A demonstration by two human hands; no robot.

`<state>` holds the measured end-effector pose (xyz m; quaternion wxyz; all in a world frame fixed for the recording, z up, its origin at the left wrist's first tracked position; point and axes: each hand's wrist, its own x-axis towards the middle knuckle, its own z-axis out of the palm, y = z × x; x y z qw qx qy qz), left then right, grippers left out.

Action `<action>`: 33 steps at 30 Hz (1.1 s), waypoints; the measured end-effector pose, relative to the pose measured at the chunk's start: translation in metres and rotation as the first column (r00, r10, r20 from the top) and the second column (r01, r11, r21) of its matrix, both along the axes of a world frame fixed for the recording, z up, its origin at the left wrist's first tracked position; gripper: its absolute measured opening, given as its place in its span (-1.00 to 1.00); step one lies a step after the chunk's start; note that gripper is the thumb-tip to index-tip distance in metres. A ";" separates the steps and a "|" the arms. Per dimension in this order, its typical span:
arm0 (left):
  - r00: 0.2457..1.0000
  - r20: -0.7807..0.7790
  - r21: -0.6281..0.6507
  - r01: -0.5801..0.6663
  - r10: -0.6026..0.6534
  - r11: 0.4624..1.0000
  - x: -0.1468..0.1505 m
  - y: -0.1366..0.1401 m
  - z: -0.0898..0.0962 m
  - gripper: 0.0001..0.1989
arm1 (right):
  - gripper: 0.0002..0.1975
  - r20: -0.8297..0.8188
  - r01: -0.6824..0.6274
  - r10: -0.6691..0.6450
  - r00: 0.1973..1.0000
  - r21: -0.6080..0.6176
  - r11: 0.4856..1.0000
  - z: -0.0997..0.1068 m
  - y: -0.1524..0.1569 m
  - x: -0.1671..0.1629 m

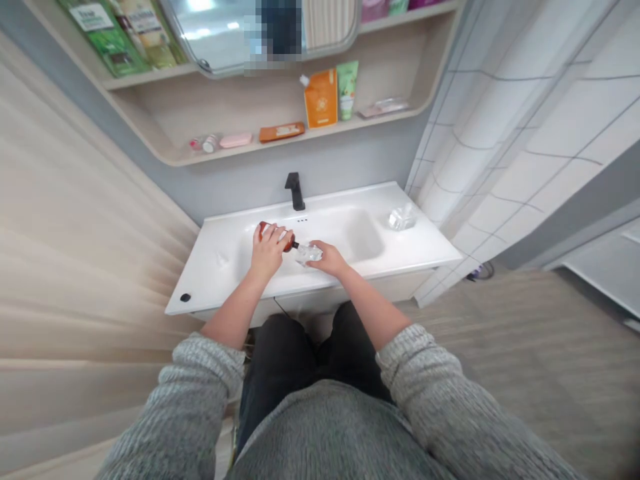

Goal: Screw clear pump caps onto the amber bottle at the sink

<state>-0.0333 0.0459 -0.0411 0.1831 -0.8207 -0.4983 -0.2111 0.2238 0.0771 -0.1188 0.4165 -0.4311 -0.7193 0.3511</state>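
Over the white sink basin (367, 235), my left hand (270, 245) is wrapped round a reddish-brown bottle (289, 241), tilted with its dark neck pointing right and down. Just to its right, my right hand (327, 258) holds a small clear glass-like container (309, 254). The bottle's neck is at the container's mouth; whether they touch, and whether any liquid is flowing, I cannot tell. My fingers cover much of both things. A black faucet (295, 192) rises behind the basin.
On the counter's right stands a clear faceted container (401, 218); at the front left lies a small black round piece (185, 297). Above, a shelf (240, 148) bears an orange pouch (321, 99), a green tube (347, 90) and a pink bar (236, 140). Curtains (100, 233) hang on the left.
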 end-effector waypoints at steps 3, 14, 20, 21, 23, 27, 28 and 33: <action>1.000 -0.003 0.008 0.018 -0.018 1.000 -0.001 0.001 0.000 -0.45 | -0.28 -0.012 0.003 -0.003 1.000 -0.007 1.000 0.001 -0.001 0.000; 0.998 0.005 0.006 0.055 -0.055 0.998 -0.001 0.004 0.005 -0.41 | -0.29 -0.015 0.003 -0.003 1.000 -0.008 1.000 0.004 -0.002 0.000; 0.997 0.006 -0.010 0.075 -0.075 0.997 -0.001 0.003 0.007 -0.39 | -0.27 0.020 0.006 -0.005 1.000 -0.020 1.000 0.006 -0.004 0.000; 0.997 0.007 -0.014 0.074 -0.074 0.997 -0.001 0.002 0.007 -0.39 | -0.26 0.024 0.007 -0.006 1.000 -0.023 1.000 0.007 -0.004 0.001; 0.997 0.004 -0.022 0.073 -0.073 0.997 0.000 0.002 0.008 -0.39 | -0.26 0.023 0.008 -0.007 1.000 -0.021 1.000 0.008 -0.004 0.001; 0.996 -0.015 -0.029 0.083 -0.084 0.996 0.000 0.002 0.012 -0.40 | -0.25 -0.004 0.007 -0.007 1.000 -0.016 1.000 0.008 -0.004 0.001; 0.996 -0.018 -0.028 0.087 -0.087 0.996 0.000 0.003 0.013 -0.40 | -0.24 -0.010 0.007 -0.007 1.000 -0.017 1.000 0.007 -0.004 0.001; 0.995 -0.033 -0.028 0.096 -0.097 0.995 0.003 0.003 0.024 -0.42 | -0.24 -0.043 0.002 -0.003 0.999 -0.009 1.000 0.004 -0.003 0.002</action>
